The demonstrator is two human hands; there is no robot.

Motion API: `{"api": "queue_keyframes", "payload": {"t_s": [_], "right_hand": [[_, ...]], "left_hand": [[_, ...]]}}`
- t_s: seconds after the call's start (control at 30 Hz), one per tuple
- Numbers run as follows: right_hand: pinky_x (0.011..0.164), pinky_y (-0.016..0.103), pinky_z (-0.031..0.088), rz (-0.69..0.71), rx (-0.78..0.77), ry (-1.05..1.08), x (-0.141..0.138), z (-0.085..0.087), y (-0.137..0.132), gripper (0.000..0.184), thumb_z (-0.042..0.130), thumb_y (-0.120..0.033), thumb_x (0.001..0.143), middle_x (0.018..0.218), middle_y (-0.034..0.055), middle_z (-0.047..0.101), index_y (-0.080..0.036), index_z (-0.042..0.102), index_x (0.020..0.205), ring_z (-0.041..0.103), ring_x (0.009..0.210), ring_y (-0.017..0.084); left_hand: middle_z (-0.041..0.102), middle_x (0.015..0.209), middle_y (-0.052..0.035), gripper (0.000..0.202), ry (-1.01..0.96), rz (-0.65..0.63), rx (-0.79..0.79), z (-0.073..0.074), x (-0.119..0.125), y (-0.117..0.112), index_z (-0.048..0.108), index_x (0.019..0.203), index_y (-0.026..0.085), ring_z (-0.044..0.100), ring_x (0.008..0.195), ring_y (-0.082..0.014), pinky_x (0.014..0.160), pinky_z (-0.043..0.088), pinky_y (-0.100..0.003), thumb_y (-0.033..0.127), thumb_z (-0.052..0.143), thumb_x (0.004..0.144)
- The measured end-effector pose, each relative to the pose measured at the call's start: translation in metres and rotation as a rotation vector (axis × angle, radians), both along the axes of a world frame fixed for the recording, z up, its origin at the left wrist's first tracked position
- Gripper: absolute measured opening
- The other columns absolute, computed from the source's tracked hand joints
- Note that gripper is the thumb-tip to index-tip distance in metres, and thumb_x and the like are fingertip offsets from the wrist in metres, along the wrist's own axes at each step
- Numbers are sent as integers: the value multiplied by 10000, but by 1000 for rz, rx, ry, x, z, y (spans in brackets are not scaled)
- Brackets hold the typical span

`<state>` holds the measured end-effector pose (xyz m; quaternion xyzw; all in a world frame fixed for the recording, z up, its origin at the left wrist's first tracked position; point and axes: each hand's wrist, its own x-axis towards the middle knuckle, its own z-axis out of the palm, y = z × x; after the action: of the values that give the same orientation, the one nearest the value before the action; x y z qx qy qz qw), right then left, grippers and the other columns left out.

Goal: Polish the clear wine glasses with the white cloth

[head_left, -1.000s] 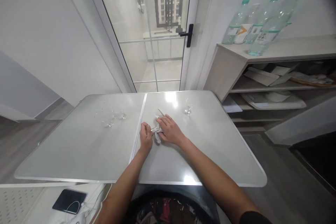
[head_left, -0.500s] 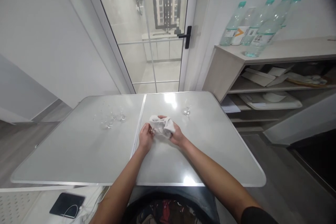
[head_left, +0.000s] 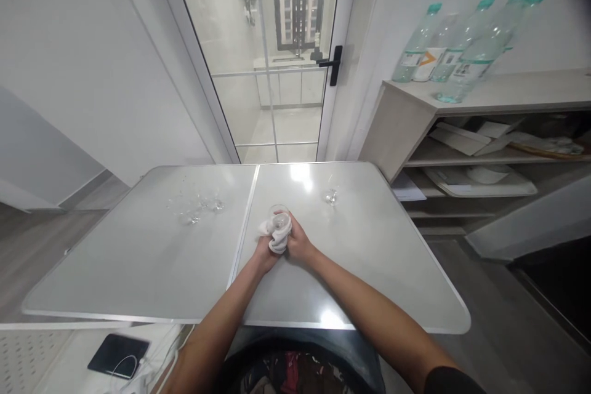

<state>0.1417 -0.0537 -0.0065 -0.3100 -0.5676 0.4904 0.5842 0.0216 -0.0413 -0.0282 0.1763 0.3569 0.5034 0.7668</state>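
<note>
Over the middle of the table I hold a clear drinking glass (head_left: 278, 209) with a white cloth (head_left: 279, 240) bunched against it. The glass's round rim points away from me; the cloth and my fingers hide its lower part. My left hand (head_left: 265, 254) is closed on the cloth from the lower left. From the right, my right hand (head_left: 299, 241) curls around the glass, its fingertips reaching behind it near the rim. Both hands nearly meet at the cloth.
Several clear glasses (head_left: 194, 217) stand on the left of the pale table (head_left: 148, 265); another small glass (head_left: 331, 197) is at the right. Plastic bottles (head_left: 464, 71) top a shelf unit (head_left: 406, 126). A black tablet (head_left: 119, 355) lies lower left. A glass door (head_left: 286, 104) is beyond.
My left hand has moved from the glass's left end to below the cloth. The glass has turned so its rim faces away from me, and both hands have drawn closer together.
</note>
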Motion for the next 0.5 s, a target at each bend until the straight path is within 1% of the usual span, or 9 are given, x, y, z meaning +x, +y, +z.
{"api": "queue_keyframes", "payload": {"t_s": [0.07,0.13,0.17,0.23,0.3,0.33,0.4,0.47,0.5], "right_hand": [[888,345,517,-3,-9,32,3,3,2,456,642,-168,768,997,18,671,-242,571,1213,632,902,198],[873,330,511,-7,-4,29,7,8,5,421,646,-174,762,1002,25,675,-228,589,1176,632,911,200],[879,328,507,-12,-6,16,9,10,6,401,645,-180,762,1014,31,680,-220,600,1159,631,926,204],[874,325,504,-16,-29,-15,12,13,9,318,642,-204,763,991,34,694,-205,628,1081,624,921,206],[822,313,504,26,-77,-62,14,15,11,210,648,-236,757,894,16,693,-199,641,964,608,854,196],[788,305,499,67,-112,-88,15,15,11,166,653,-249,754,844,6,683,-197,639,911,595,813,188],[727,290,480,177,-222,-123,15,15,10,122,666,-276,752,774,-2,657,-194,630,835,573,744,172],[668,284,460,280,-339,-119,16,14,8,135,664,-313,764,714,2,628,-191,609,768,557,671,163],[650,286,455,325,-372,-115,16,14,7,152,655,-327,774,693,6,619,-191,597,742,555,646,163]], "left_hand": [[743,835,-14,186,10,18,33,3,2,1,685,850,181,669,691,-125,629,542,-218,208,821,726],[760,900,-31,168,13,71,113,6,1,4,708,900,189,708,802,-168,730,576,-267,283,782,782],[768,965,-45,200,13,107,174,8,1,5,720,954,192,723,894,-196,812,583,-302,335,754,818],[757,1142,-78,317,15,163,304,13,-2,6,722,1084,193,702,1108,-247,992,542,-372,436,700,882],[716,1284,-113,438,26,164,388,17,-5,4,704,1180,187,645,1251,-279,1098,478,-416,524,682,901],[699,1323,-128,483,40,155,411,18,-6,3,695,1208,186,630,1279,-291,1114,464,-431,549,695,890],[697,1328,-145,521,74,137,436,21,-6,0,686,1225,187,643,1261,-306,1085,484,-446,553,741,858],[732,1250,-139,494,114,130,441,23,-6,-3,698,1192,184,691,1169,-299,1007,531,-426,529,768,845],[751,1196,-132,473,133,130,434,24,-6,-4,708,1162,179,713,1113,-288,966,548,-408,523,772,843]]}}
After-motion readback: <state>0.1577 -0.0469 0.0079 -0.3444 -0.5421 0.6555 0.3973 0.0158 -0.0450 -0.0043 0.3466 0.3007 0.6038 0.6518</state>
